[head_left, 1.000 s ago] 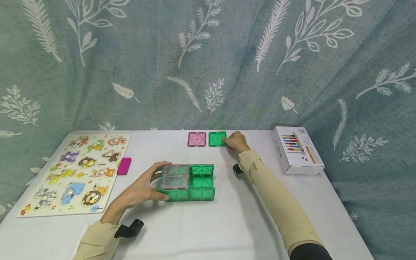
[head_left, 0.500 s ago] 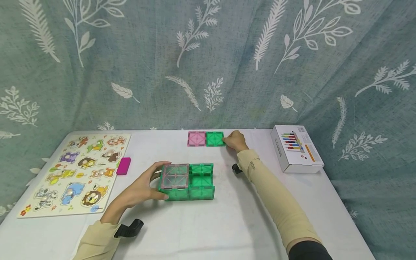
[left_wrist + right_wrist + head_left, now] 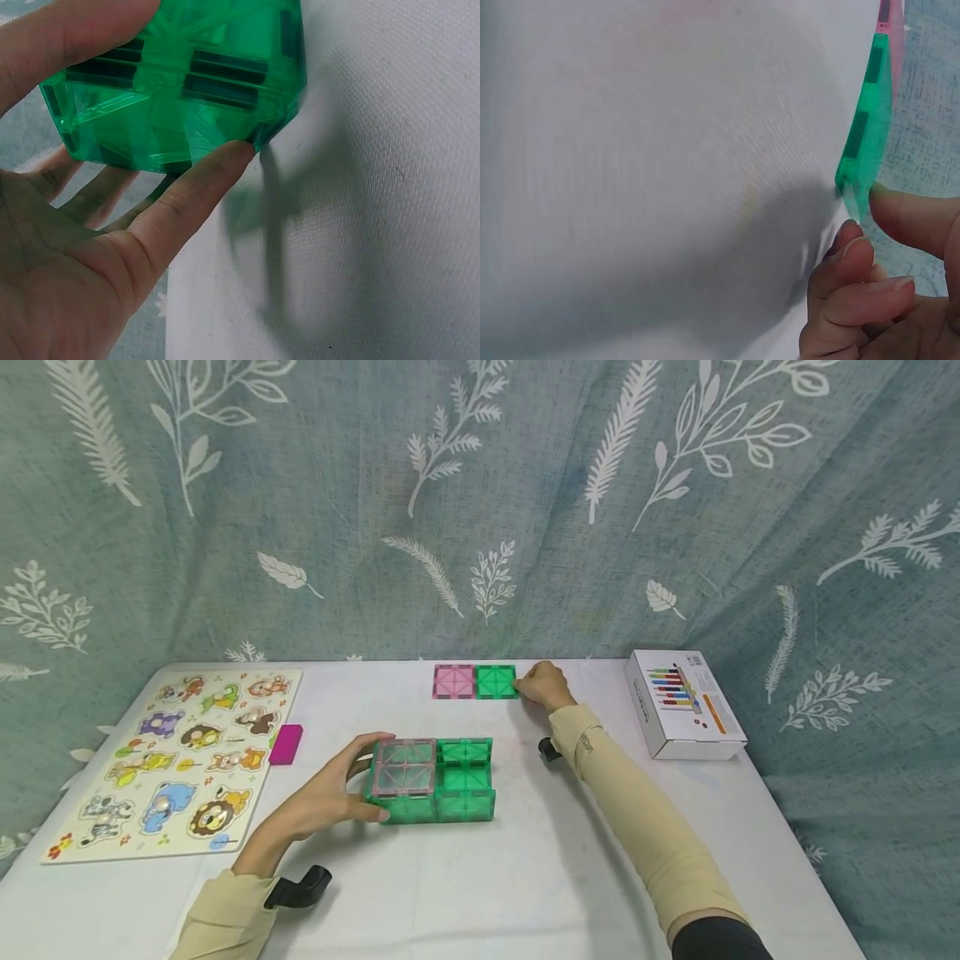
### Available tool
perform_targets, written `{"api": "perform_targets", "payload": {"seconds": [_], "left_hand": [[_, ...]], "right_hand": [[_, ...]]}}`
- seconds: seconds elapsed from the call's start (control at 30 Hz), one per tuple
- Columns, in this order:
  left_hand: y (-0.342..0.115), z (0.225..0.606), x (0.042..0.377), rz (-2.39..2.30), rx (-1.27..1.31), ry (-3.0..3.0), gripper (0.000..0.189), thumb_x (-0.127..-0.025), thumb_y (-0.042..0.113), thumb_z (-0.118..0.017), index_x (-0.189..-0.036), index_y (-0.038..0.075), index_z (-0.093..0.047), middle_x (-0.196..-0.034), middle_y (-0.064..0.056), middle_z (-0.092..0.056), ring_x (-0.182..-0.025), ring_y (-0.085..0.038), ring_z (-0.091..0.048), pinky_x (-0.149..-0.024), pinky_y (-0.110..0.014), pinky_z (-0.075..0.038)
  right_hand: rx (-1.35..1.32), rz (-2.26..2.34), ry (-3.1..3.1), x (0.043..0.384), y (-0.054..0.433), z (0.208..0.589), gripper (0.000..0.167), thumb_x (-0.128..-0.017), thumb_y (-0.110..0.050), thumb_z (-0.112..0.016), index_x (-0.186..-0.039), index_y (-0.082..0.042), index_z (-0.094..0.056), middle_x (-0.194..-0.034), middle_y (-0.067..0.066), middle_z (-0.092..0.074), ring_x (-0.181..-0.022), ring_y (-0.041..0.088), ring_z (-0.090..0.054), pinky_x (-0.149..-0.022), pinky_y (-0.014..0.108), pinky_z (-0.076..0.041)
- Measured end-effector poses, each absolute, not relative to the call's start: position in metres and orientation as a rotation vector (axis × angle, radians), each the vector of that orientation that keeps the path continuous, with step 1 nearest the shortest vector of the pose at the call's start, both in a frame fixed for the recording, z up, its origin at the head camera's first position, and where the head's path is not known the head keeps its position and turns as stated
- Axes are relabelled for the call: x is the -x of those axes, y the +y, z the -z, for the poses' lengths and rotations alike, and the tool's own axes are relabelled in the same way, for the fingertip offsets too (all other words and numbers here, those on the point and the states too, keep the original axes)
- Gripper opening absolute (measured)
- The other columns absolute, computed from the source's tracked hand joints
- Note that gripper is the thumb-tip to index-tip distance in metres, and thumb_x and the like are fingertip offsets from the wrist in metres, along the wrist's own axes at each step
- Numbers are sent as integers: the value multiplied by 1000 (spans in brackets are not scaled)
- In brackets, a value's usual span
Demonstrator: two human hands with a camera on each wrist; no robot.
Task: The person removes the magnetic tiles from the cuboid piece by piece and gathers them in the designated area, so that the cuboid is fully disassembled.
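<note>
Near the middle of the table stands a low block built of green magnetic tiles [image 3: 465, 806]. A clear pink-edged tile [image 3: 405, 767] covers its left half; the right half has no top. My left hand [image 3: 322, 797] grips the block's left end, thumb in front and fingers behind. At the back lie a flat pink magnetic tile [image 3: 454, 682] and a green magnetic tile [image 3: 496, 682], edge to edge. My right hand [image 3: 547, 687] pinches the green tile's right edge; in the right wrist view the thumb meets the tile's corner [image 3: 866, 135] and the other fingers are curled.
An animal puzzle board [image 3: 180, 760] lies at the left, with a magenta block [image 3: 286, 744] against its right edge. A white box [image 3: 686, 706] with a bead-counter picture stands at the back right. A patterned curtain [image 3: 525, 510] hangs behind the white-covered table.
My right hand has slid the green tile slightly left, closing the gap to the pink tile. Over the last half second nothing has visibly moved. The left hand keeps its hold.
</note>
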State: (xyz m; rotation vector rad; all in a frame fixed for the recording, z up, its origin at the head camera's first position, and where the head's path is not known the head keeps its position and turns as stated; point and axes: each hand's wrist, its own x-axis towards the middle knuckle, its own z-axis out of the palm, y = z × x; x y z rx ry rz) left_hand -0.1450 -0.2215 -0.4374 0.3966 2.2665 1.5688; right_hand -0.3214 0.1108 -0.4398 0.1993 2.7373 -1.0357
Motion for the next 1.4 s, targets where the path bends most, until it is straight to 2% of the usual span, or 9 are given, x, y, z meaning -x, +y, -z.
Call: {"api": "perform_targets", "payload": {"seconds": [0.2,0.3,0.53,0.67,0.77,0.93,1.07,1.2,1.4], "left_hand": [[-221,437,144,-1581,-391,2252,104,-70,2,-87,-154,16,-27,-165,-17,-20,-152,-55,-9,-95,-46,-53],[-220,436,144,-1578,-394,2254,105,-70,3,-87,-154,19,-28,-165,-16,-19,-152,-55,-9,-95,-46,-53],[-220,436,144,-1568,-411,2271,105,-71,9,-89,-155,21,-27,-166,-15,-18,-152,-55,-8,-101,-57,-51],[-219,436,145,-1576,-425,2270,105,-72,11,-90,-156,21,-27,-166,-15,-18,-152,-54,-8,-100,-57,-51],[-218,435,145,-1581,-432,2268,104,-73,11,-90,-156,21,-27,-166,-16,-18,-152,-54,-7,-99,-57,-51],[-218,434,145,-1584,-432,2266,103,-73,12,-89,-155,19,-28,-165,-18,-20,-152,-54,-8,-97,-53,-53],[-218,434,146,-1587,-427,2262,103,-73,11,-89,-155,16,-28,-164,-19,-23,-152,-54,-10,-95,-49,-54],[-219,433,146,-1580,-422,2264,103,-73,11,-89,-155,14,-27,-163,-19,-24,-152,-54,-10,-95,-50,-54],[-219,433,145,-1554,-418,2292,101,-73,14,-89,-154,16,-29,-163,-18,-27,-152,-54,-11,-99,-58,-51]], "right_hand": [[-137,956,2814,320,111,433,28,-98,-31,-64,-100,-5,-70,-105,16,-71,-70,20,-58,-58,31,-44],[-77,912,2849,319,109,429,29,-98,-32,-64,-106,-5,-70,-109,15,-72,-70,20,-59,-59,31,-44],[107,829,2874,308,100,413,34,-98,-33,-65,-119,-5,-66,-109,13,-72,-77,23,-66,-67,35,-52],[243,803,2840,299,94,405,35,-99,-32,-64,-120,-5,-66,-108,13,-70,-87,26,-68,-77,39,-55],[372,783,2794,292,89,401,39,-99,-34,-63,-123,-4,-64,-115,14,-68,-101,28,-67,-87,42,-55],[588,802,2691,283,82,395,52,-102,-41,-57,-138,-2,-55,-134,15,-62,-120,30,-62,-99,44,-53],[728,836,2608,277,77,393,52,-105,-42,-50,-140,-4,-54,-139,15,-60,-123,29,-62,-103,43,-51],[835,822,2514,269,73,390,51,-105,-46,-47,-138,-9,-57,-140,10,-60,-127,28,-60,-106,42,-50],[945,782,2345,257,68,390,52,-102,-46,-54,-140,-10,-57,-143,8,-59,-132,26,-59,-107,41,-49]]}}
